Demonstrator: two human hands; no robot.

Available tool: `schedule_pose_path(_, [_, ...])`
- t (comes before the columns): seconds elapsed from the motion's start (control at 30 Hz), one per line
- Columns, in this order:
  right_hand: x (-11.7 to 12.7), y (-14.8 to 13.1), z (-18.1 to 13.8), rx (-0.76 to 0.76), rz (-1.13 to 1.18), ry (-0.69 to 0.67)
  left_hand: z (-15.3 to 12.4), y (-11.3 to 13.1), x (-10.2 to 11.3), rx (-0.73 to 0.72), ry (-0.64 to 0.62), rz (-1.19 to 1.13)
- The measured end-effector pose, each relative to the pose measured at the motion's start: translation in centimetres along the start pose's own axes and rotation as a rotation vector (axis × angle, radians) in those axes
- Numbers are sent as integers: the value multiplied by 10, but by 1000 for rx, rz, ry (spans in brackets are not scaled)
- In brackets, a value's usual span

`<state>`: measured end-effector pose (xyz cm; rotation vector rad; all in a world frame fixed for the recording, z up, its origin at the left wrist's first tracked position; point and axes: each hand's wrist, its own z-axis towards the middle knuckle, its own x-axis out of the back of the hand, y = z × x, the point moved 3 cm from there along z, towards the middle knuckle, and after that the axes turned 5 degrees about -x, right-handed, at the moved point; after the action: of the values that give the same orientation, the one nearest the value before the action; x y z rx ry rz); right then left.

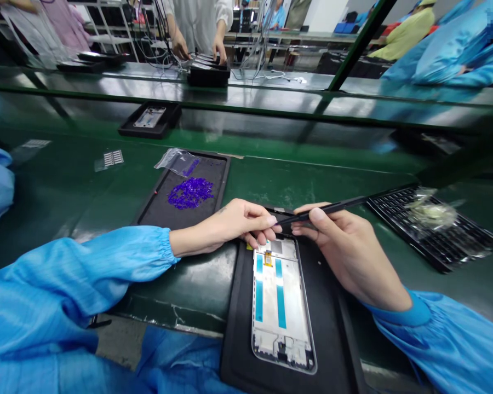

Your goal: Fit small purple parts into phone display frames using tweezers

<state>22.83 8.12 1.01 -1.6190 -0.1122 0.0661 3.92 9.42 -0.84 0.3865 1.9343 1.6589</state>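
Observation:
A white phone frame [281,306] with two blue strips lies in a black holder tray [238,328] in front of me. My left hand [238,221] rests at the frame's top edge, fingers curled and pinched close to its corner; what they pinch is too small to see. My right hand [349,249] is closed around black tweezers [324,209], whose tip points left and meets the left fingertips above the frame's top. Both sleeves are blue.
A black tray [217,180] holds a heap of small purple parts [189,192] and a clear bag [176,160]. A black gridded tray [431,230] with a plastic bag sits right. Another phone tray [150,119] rides the belt beyond. Other people work across the line.

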Motion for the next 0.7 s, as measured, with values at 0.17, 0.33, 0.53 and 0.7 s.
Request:
schedule_pose_path(0.17, [-1,1,0,-17,32,-10,0,-1,2,34,-37,-70])
schedule_pose_path(0.33, [-2,0,-3,-9,42,9,0,1,-1,31,-39,-54])
schedule_pose_path(0.53, [1,-1,-3,2,30,45,-1,-1,2,12,-11,-49])
schedule_pose_path(0.7, [0,0,-1,5,52,1,1,-5,3,21,-68,-152])
